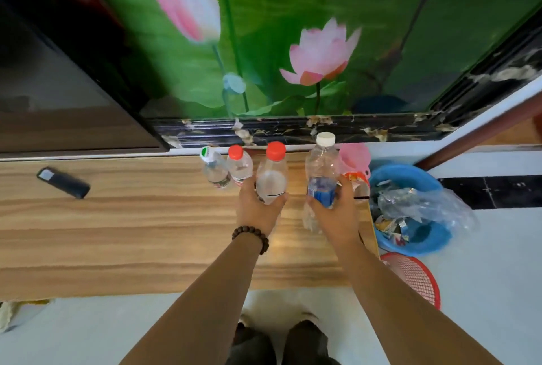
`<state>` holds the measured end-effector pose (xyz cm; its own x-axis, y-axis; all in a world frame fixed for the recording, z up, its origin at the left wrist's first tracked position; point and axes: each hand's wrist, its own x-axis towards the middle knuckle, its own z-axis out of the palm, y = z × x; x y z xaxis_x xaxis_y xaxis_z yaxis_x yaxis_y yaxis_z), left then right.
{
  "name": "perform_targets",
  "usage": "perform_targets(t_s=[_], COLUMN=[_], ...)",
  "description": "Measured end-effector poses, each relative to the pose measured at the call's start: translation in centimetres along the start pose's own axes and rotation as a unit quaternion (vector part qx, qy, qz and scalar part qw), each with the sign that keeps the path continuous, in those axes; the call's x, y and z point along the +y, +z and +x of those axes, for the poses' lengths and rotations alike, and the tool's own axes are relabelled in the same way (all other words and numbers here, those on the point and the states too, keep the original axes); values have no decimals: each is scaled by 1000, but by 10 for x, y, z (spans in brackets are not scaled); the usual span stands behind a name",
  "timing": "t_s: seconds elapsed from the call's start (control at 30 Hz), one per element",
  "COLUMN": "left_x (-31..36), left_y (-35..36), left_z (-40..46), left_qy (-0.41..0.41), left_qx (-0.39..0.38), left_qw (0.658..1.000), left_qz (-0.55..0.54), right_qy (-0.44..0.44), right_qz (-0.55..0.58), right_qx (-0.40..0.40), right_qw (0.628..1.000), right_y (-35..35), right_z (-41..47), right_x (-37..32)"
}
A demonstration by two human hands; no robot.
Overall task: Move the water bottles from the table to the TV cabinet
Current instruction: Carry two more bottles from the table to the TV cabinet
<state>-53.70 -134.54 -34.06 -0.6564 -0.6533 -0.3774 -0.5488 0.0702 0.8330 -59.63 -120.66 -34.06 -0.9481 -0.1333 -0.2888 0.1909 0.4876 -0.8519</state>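
Several clear water bottles are over the wooden TV cabinet top [132, 227], near its back right. My left hand [258, 206] grips a red-capped bottle [272, 171] by its lower body. My right hand [337, 212] grips a white-capped bottle with a blue label [322, 165]. To the left of them stand a smaller red-capped bottle [240, 166] and a bottle with a green and white cap [214, 168], close together and free of my hands. Whether the held bottles rest on the wood I cannot tell.
A black remote [63, 183] lies on the cabinet at the left. A TV screen [58, 101] fills the back left. Right of the cabinet are a pink object [356, 158], a blue bin with plastic waste [410, 212] and a red mesh basket [416, 276] on the floor.
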Motion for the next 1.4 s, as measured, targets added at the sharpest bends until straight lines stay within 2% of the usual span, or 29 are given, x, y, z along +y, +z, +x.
perform_targets(t_s=[0.27, 0.4, 0.83, 1.07, 1.23, 1.4], left_x=[-50, -64, -76, -76, -64, -27], left_y=[57, 67, 87, 82, 60, 10], left_z=[81, 98, 119, 113, 70, 5], left_qy=[57, 87, 106, 74, 52, 50], left_qx=[41, 31, 56, 48, 11, -42], left_qw=[997, 996, 993, 996, 998, 978], left_qz=[-11, 9, 4, 4, 42, 199], right_qy=[-68, -84, -103, -102, -31, -43], right_qz=[37, 36, 26, 33, -69, -203], right_qx=[19, 10, 0, -30, -62, -98], right_qw=[997, 996, 994, 994, 995, 973], right_y=[47, 62, 80, 72, 47, 8], right_z=[82, 105, 125, 114, 73, 10], right_x=[65, 79, 89, 91, 77, 30])
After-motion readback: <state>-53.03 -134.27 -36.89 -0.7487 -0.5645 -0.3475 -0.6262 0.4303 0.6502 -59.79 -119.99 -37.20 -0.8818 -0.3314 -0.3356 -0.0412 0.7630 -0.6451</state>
